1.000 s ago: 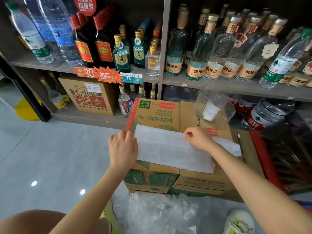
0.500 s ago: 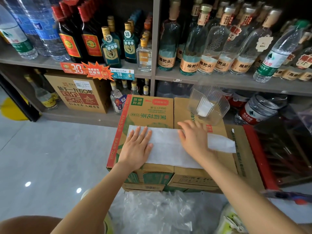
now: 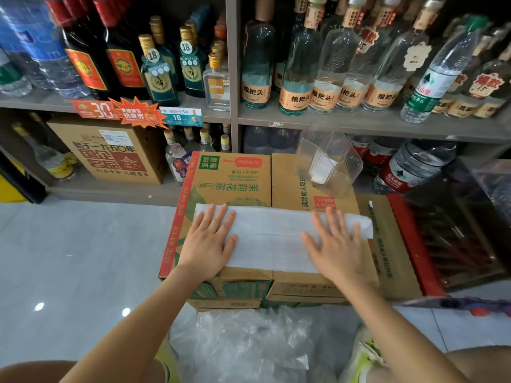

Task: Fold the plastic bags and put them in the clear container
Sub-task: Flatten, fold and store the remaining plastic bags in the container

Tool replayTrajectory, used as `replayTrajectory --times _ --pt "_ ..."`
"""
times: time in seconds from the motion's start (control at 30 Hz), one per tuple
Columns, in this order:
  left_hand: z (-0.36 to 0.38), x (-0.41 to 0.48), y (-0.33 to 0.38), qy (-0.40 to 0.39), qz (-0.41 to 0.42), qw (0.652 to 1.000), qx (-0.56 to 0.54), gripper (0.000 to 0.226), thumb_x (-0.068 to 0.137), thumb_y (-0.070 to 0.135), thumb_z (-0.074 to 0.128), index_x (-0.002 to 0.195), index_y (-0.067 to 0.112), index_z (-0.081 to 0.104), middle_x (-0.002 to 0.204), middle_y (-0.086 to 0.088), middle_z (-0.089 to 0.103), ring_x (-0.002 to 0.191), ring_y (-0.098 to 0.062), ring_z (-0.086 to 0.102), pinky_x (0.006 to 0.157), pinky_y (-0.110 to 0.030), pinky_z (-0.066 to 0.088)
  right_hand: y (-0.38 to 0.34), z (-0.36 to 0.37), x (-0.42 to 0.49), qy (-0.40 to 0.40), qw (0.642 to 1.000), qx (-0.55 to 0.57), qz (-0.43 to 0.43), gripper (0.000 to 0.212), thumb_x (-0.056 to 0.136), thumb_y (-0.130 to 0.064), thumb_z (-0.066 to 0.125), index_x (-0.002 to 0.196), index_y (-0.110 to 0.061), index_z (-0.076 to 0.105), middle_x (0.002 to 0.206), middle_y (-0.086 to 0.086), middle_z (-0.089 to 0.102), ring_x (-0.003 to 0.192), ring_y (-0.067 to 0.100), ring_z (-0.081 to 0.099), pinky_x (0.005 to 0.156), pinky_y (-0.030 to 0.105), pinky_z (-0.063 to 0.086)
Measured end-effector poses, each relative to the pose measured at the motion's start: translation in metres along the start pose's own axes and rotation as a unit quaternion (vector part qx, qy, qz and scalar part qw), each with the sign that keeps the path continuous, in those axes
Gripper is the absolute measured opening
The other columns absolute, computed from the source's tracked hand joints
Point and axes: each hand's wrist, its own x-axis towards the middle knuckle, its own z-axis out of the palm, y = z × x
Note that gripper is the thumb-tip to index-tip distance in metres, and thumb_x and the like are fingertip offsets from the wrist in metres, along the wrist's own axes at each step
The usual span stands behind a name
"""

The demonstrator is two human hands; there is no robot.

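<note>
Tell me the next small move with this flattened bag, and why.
Probably fold the white plastic bag strip crosswise, right end over left: the left hand and right hand press it flat, and it looks too long for the clear plastic container behind.

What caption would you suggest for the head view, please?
Left hand and right hand rest flat on a white plastic bag atop cardboard boxes, near the clear container.
</note>
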Motion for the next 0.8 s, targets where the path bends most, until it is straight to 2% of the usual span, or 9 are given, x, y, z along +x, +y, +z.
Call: replayTrajectory --times 0.17,0.27,0.37,0.43,0.5,0.6,0.67,0.73,0.8 --pt "0.001 0.0 -0.002 0.005 0.01 1.0 -0.011 0.095 0.079 0.065 -0.028 0.153 0.019 0.009 0.161 -0.003 0.005 0.149 -0.023 -0.006 0.121 -0.04 -0.006 0.038 -0.003 -0.004 -0.015 0.999 0.004 0.039 0.083 0.078 -0.069 -0.019 0.152 -0.037 -0.001 0.16 0.0 -0.005 0.147 0.02 -0.009 0.115 0.05 -0.013" --pt "-0.001 -0.001 -0.001 0.001 0.008 1.0 -0.013 0.091 0.081 0.066 -0.023 0.153 0.019 0.007 0.161 -0.003 0.003 0.148 -0.022 -0.008 0.12 -0.039 -0.009 0.034 -0.006 -0.01 0.065 0.997 -0.003 0.038 0.077 0.087 -0.067 -0.009 0.151 -0.031 0.011 0.159 0.008 0.01 0.147 0.029 0.005 0.115 0.053 -0.01" --pt "-0.004 -0.001 0.001 -0.017 0.006 1.0 0.001 0.084 0.08 0.059 -0.017 0.153 0.021 -0.001 0.161 -0.001 -0.005 0.148 -0.021 -0.013 0.119 -0.036 -0.013 0.017 -0.004 -0.026 0.17 0.975 0.045 -0.136 0.061 0.098 -0.06 0.013 0.145 -0.024 0.029 0.15 0.006 0.032 0.141 0.028 0.029 0.116 0.051 0.006" --pt "-0.006 0.0 -0.001 -0.026 0.005 1.0 -0.015 0.085 0.079 0.061 -0.014 0.153 0.022 -0.002 0.161 0.0 -0.006 0.147 -0.02 -0.014 0.118 -0.034 -0.014 0.0 -0.002 -0.034 0.18 0.946 0.076 -0.259 0.059 0.098 -0.058 0.022 0.135 -0.023 0.05 0.14 -0.001 0.05 0.132 0.022 0.045 0.113 0.051 0.016" --pt "-0.01 0.0 -0.005 -0.029 0.004 0.997 -0.064 0.09 0.077 0.068 -0.005 0.154 0.022 0.003 0.161 0.001 -0.003 0.148 -0.019 -0.01 0.117 -0.031 -0.012 -0.009 0.002 -0.036 0.188 0.93 0.076 -0.306 0.054 0.097 -0.054 0.029 0.118 -0.021 0.067 0.123 -0.004 0.065 0.117 0.016 0.059 0.111 0.047 0.024" --pt "-0.02 -0.003 -0.009 -0.013 -0.03 0.972 -0.232 0.087 0.082 0.069 0.033 0.153 0.02 0.02 0.16 0.004 0.01 0.148 -0.017 0.006 0.118 -0.031 0.001 -0.009 0.006 -0.036 0.222 0.918 0.088 -0.317 0.039 0.093 -0.039 0.041 0.101 -0.022 0.075 0.107 -0.006 0.072 0.101 0.013 0.067 0.106 0.039 0.038" --pt "-0.03 -0.007 -0.01 0.012 -0.083 0.924 -0.374 0.065 0.089 0.05 0.058 0.145 0.023 0.04 0.157 0.008 0.023 0.144 -0.017 0.024 0.117 -0.035 0.018 -0.009 0.006 -0.037 0.231 0.914 0.093 -0.32 0.033 0.091 -0.032 0.045 0.095 -0.021 0.076 0.101 -0.006 0.073 0.095 0.013 0.069 0.099 0.042 0.047" --pt "-0.04 -0.016 -0.012 0.039 -0.098 0.899 -0.425 0.05 0.082 0.055 0.06 0.125 0.031 0.059 0.143 0.014 0.043 0.132 -0.013 0.041 0.11 -0.035 0.031 -0.01 0.001 -0.038 0.229 0.916 0.116 -0.308 0.033 0.091 -0.031 0.046 0.092 -0.02 0.076 0.096 -0.006 0.074 0.089 0.011 0.07 0.099 0.044 0.046" --pt "-0.052 -0.031 -0.014 0.033 -0.091 0.904 -0.416 0.054 0.068 0.071 0.049 0.105 0.035 0.066 0.12 0.022 0.059 0.111 0.005 0.053 0.1 -0.029 0.039 -0.01 -0.005 -0.042 0.233 0.921 0.153 -0.274 0.034 0.092 -0.034 0.045 0.089 -0.019 0.076 0.086 -0.006 0.075 0.079 0.011 0.071 0.1 0.043 0.04"
